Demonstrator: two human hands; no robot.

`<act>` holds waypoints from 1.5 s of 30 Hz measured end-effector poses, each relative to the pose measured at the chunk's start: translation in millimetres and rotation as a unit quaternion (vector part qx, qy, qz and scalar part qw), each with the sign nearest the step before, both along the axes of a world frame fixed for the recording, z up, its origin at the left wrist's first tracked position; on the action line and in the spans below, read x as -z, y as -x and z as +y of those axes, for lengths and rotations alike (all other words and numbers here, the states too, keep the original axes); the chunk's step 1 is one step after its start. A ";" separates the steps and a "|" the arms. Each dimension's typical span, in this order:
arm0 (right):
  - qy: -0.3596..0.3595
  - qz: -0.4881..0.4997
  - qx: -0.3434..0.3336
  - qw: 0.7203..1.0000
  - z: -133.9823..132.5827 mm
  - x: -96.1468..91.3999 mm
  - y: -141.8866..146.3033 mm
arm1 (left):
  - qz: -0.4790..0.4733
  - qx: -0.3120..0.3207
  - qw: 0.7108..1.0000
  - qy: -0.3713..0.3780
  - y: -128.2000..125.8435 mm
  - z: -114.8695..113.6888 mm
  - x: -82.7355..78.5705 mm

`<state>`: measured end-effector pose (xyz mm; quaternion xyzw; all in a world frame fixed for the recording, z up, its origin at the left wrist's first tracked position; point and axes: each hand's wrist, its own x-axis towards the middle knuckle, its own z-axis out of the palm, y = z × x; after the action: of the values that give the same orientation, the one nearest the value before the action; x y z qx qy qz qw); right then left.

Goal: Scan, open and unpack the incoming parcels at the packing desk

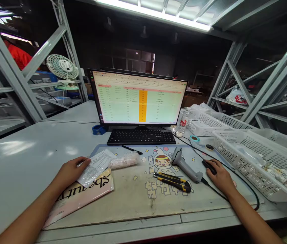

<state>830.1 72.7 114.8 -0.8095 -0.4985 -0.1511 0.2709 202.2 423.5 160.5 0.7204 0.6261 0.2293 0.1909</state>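
My left hand (73,171) pinches the edge of a white printed paper slip (96,166) between thumb and fingers. Under it lies a pink and cream plastic mailer bag (92,193) with large black lettering. A bubble-wrapped bundle (124,160) touches the slip's right side. My right hand (219,176) is closed over a black computer mouse (209,166) on the desk mat. Left of that hand rests a grey barcode scanner (188,167) with its cable, and nearer the middle are yellow and black box cutters (172,182).
A monitor (140,98) showing a spreadsheet stands behind a black keyboard (141,136). A black pen (131,149) lies on the mat, and blue tape (99,129) sits left of the keyboard. White perforated baskets (257,162) line the right. A fan (62,67) stands back left.
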 end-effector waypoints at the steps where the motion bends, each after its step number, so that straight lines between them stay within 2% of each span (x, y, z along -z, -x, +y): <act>1: 0.000 -0.001 -0.003 1.000 -0.4 0.8 -0.9 | 0.000 0.011 1.000 -0.002 0.4 -0.8 -0.1; 16: 0.016 -0.023 -0.021 0.999 -3.9 17.1 -20.1 | -0.031 0.045 0.998 -0.006 -2.2 -11.5 -2.5; 23: 0.016 -0.013 -0.018 1.000 -2.2 15.6 -19.5 | 0.024 0.040 0.999 -0.016 -4.8 -17.8 -6.0; 26: 0.006 -0.014 -0.024 1.000 -2.1 13.1 -16.6 | 0.121 0.023 0.992 -0.022 -11.7 -27.8 -17.6; 29: 0.009 -0.019 -0.026 0.999 -3.9 9.4 -12.1 | 0.190 0.030 0.981 -0.035 -26.8 -32.5 -39.4; 33: 0.012 -0.033 -0.029 0.999 -7.7 4.5 -8.5 | 0.175 0.080 0.979 -0.063 -63.6 -19.7 -69.0; 36: 0.011 -0.033 -0.023 0.999 -9.7 2.2 -8.7 | 0.158 0.110 0.978 -0.078 -99.0 -3.0 -77.6; 38: 0.014 -0.034 -0.018 0.999 -10.5 1.5 -9.0 | 0.150 0.114 0.978 -0.086 -121.0 6.8 -74.2; 41: 0.013 -0.042 -0.020 0.999 -10.8 1.6 -9.1 | 0.140 0.097 0.981 -0.095 -144.7 17.4 -58.6; 45: 0.006 -0.053 -0.024 0.998 -10.8 3.1 -10.0 | 0.121 0.083 0.983 -0.114 -156.1 24.4 -31.3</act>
<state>840.1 61.8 111.7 -0.7899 -0.5321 -0.1840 0.2431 358.3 447.9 191.8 0.8093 0.5524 0.1936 0.0489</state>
